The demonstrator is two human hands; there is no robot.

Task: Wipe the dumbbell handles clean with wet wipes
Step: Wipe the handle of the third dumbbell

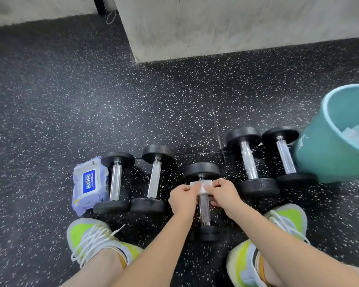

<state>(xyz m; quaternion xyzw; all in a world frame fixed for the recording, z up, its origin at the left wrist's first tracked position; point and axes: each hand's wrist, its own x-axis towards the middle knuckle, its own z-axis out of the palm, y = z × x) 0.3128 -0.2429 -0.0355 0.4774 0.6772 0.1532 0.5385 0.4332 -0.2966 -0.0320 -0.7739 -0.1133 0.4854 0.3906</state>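
Observation:
Several black dumbbells with chrome handles lie in a row on the speckled rubber floor. The middle dumbbell (204,212) lies between my feet. A white wet wipe (201,185) is wrapped over the far end of its handle. My left hand (182,198) pinches the wipe from the left, and my right hand (223,194) pinches it from the right, fingers reaching under the handle. Two dumbbells (115,183) (154,180) lie to the left, two more (249,162) (286,157) to the right. A pack of wet wipes (87,184) lies at the far left.
A teal bucket (319,154) with used wipes inside stands at the right, touching the rightmost dumbbell. A grey concrete block (216,27) rises beyond the row. My two shoes (91,239) (278,230) flank the middle dumbbell.

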